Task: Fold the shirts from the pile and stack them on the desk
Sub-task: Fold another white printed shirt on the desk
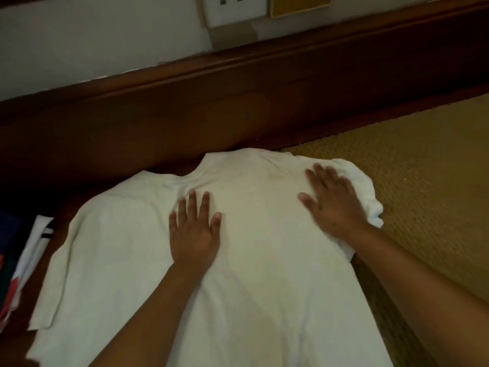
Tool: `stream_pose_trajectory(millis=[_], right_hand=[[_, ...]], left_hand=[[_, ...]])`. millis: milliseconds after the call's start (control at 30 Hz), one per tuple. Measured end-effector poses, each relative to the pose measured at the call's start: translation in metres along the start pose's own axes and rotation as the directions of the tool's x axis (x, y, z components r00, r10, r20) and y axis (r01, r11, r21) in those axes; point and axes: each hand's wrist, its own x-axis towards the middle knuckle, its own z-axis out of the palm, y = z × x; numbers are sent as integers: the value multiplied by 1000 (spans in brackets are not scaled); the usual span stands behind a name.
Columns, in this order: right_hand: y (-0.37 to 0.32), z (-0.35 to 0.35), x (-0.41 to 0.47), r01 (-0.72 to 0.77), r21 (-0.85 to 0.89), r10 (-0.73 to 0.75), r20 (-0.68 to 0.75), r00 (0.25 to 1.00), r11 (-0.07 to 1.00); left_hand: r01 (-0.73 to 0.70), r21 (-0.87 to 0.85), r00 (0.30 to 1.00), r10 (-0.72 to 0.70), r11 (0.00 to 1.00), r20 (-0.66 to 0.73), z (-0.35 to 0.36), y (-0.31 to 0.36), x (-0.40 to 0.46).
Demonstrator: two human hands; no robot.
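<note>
A: Where is the shirt (264,260) lying?
B: It is being kept flat on the desk (185,123), under both palms.
A: And the fingers?
B: The left hand (194,234) is being pressed mid-chest, fingers straight and spread; the right hand (333,202) is being laid flat near the folded sleeve.
</note>
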Motion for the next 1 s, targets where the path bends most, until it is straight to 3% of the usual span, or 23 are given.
stream_pose_trajectory(millis=[133, 233, 367, 500, 633, 767, 833, 933, 1000], right_hand=[[4, -12, 0, -118, -37, 119, 10, 993, 992], [-41, -17, -9, -167, -18, 166, -14, 986, 986], [-151, -7, -32, 173, 67, -176, 36, 984, 983], [-262, 13, -45, 437, 143, -452, 96, 887, 888], [-358, 32, -41, 627, 141, -639, 63, 766, 766], [-426, 49, -30, 746, 16, -744, 94, 662, 666], [-447, 56, -24, 773, -51, -762, 135, 633, 633], [-461, 60, -21, 809, -133, -787, 185, 588, 573], [-461, 58, -20, 816, -88, -790, 208, 576, 572]], left_hand=[[132, 2, 991, -132, 991, 34, -11, -41, -13], [193, -44, 981, -194, 980, -22, -21, -71, -35], [303, -210, 923, -341, 929, -179, -29, -117, -76], [427, -306, 774, -519, 851, -362, -33, -175, -122], [544, -335, 672, -639, 769, -375, -32, -215, -149], [539, -383, 722, -646, 750, -250, -32, -237, -147], [468, -396, 761, -588, 791, -275, -34, -247, -144], [422, -459, 766, -578, 782, -281, -42, -260, -141], [421, -534, 755, -610, 733, -242, -51, -264, -141]])
